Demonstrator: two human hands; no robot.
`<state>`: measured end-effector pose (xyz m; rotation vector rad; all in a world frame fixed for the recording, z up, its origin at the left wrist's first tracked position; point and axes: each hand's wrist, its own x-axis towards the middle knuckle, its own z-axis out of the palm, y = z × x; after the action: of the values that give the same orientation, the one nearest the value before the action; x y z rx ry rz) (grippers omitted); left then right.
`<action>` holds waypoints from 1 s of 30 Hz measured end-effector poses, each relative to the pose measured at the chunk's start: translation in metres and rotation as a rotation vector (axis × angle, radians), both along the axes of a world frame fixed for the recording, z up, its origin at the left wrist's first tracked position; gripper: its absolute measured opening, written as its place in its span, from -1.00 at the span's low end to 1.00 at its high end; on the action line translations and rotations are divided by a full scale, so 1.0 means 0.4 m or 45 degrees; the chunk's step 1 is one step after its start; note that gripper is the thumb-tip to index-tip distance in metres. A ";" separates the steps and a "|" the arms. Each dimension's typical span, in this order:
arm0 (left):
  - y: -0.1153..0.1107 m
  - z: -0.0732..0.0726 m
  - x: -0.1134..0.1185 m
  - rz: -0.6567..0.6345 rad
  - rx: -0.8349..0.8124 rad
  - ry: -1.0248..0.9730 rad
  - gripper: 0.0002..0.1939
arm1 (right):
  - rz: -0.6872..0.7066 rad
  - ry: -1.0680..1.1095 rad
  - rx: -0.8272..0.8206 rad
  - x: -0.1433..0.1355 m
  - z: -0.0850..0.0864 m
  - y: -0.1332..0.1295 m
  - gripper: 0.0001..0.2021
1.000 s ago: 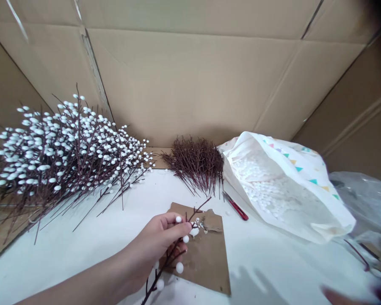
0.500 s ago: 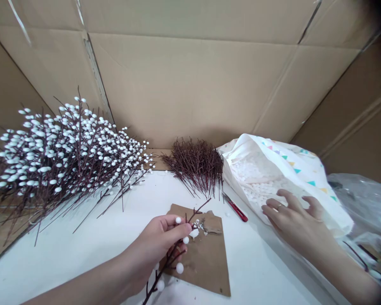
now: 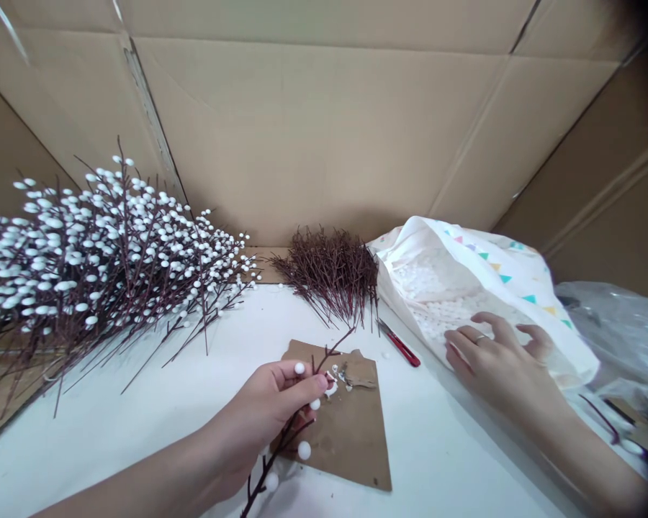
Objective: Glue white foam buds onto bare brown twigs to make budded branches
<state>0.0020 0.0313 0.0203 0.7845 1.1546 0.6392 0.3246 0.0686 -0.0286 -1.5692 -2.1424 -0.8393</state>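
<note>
My left hand (image 3: 281, 406) pinches a dark brown artificial twig (image 3: 263, 475) between thumb and fingers. White balls (image 3: 304, 450) sit on some of its side stems, while its upper tip is bare. Under it lies a piece of brown cardboard (image 3: 351, 446) with a white, glue-like smear (image 3: 332, 381) near its top. My right hand (image 3: 497, 356) is at the mouth of a white cloth bag (image 3: 540, 331) with coloured triangles. Its fingers are apart and bent over many small white balls (image 3: 437, 309) inside; some fingertips are hard to make out.
A big pile of twigs with white berries (image 3: 113, 252) lies at the left. Bare brown twigs (image 3: 329, 273) are bunched at the back middle, near a red utility knife (image 3: 402, 345). Clear plastic (image 3: 615, 331) lies at the right. Cardboard walls (image 3: 324, 137) enclose the white table (image 3: 194, 410).
The view has shifted slightly, so most things appear a little higher. My left hand keeps its grip on the twig, and my right hand stays at the bag with its fingers slightly moved.
</note>
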 end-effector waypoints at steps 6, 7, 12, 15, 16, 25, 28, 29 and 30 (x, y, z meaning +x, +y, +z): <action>-0.006 0.003 0.006 0.072 0.000 0.056 -0.68 | 0.522 0.722 -0.276 -0.158 0.086 -0.063 -0.94; -0.008 0.003 0.007 0.070 0.007 0.055 -0.68 | 0.586 0.879 -0.386 -0.193 0.095 -0.075 -0.95; -0.018 0.011 0.014 0.018 0.101 0.038 -0.68 | 0.723 1.328 -0.728 -0.311 0.089 -0.103 -0.95; -0.021 0.015 0.016 0.010 0.092 0.011 -0.70 | 0.739 1.491 -0.839 -0.328 0.067 -0.107 -0.93; -0.022 0.015 0.016 0.016 0.079 -0.001 -0.70 | 0.747 1.526 -0.851 -0.329 0.061 -0.108 -0.93; -0.022 0.002 0.016 0.036 0.056 -0.039 -0.72 | 0.822 1.590 -0.828 -0.343 0.057 -0.111 -0.94; -0.022 -0.001 0.017 0.041 0.057 -0.029 -0.72 | 0.811 1.582 -0.808 -0.347 0.055 -0.111 -0.94; -0.022 -0.002 0.017 0.040 0.063 -0.022 -0.72 | 0.802 1.588 -0.803 -0.347 0.053 -0.112 -0.94; -0.022 -0.003 0.017 0.037 0.073 -0.015 -0.72 | 0.791 1.597 -0.800 -0.348 0.051 -0.112 -0.94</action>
<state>0.0087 0.0227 0.0192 0.8130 1.1429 0.7028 0.1854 0.0237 -0.0083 -0.9869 -1.6679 0.8918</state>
